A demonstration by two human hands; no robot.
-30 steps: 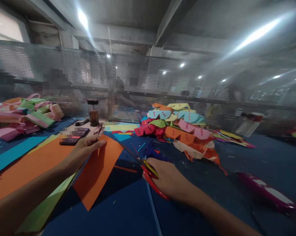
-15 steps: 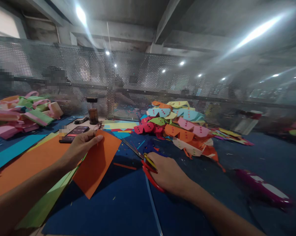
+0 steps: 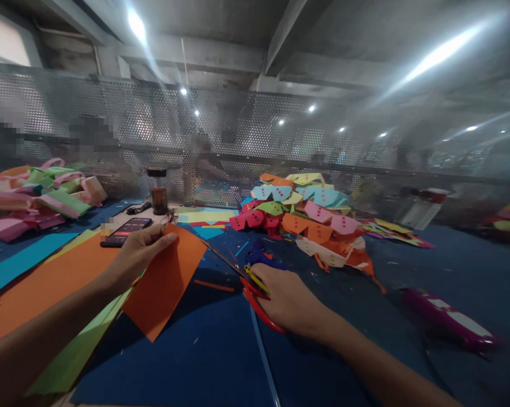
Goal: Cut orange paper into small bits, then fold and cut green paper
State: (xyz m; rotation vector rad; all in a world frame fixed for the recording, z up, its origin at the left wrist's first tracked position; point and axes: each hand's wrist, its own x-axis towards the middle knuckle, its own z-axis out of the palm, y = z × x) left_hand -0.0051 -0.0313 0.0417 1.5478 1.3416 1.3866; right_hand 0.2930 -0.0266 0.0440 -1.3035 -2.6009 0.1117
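Note:
An orange paper piece [image 3: 164,288] hangs tilted from my left hand [image 3: 147,243], pinched at its top edge between thumb and fingers. My right hand [image 3: 282,294] is wrapped round the red and yellow handles of the scissors [image 3: 255,299]. Their blades point up and left, the tips at the right corner of the orange paper. Whether the tips touch the paper is hard to tell. Beneath my left arm lie a large orange sheet [image 3: 64,277] and light green sheets [image 3: 85,345]. A thin orange strip [image 3: 214,286] rests on the blue table surface [image 3: 187,373] between my hands.
Folded coloured paper pieces with dots [image 3: 309,226] are heaped beyond my right hand. Pink and green folded pieces [image 3: 64,195] lie at the left. A phone [image 3: 125,232] and a jar [image 3: 158,192] stand behind my left hand. A purple device [image 3: 449,319] sits at the right.
The scissors have shifted slightly left, and their tips are now at the orange paper's corner. My left hand still holds the paper in nearly the same place.

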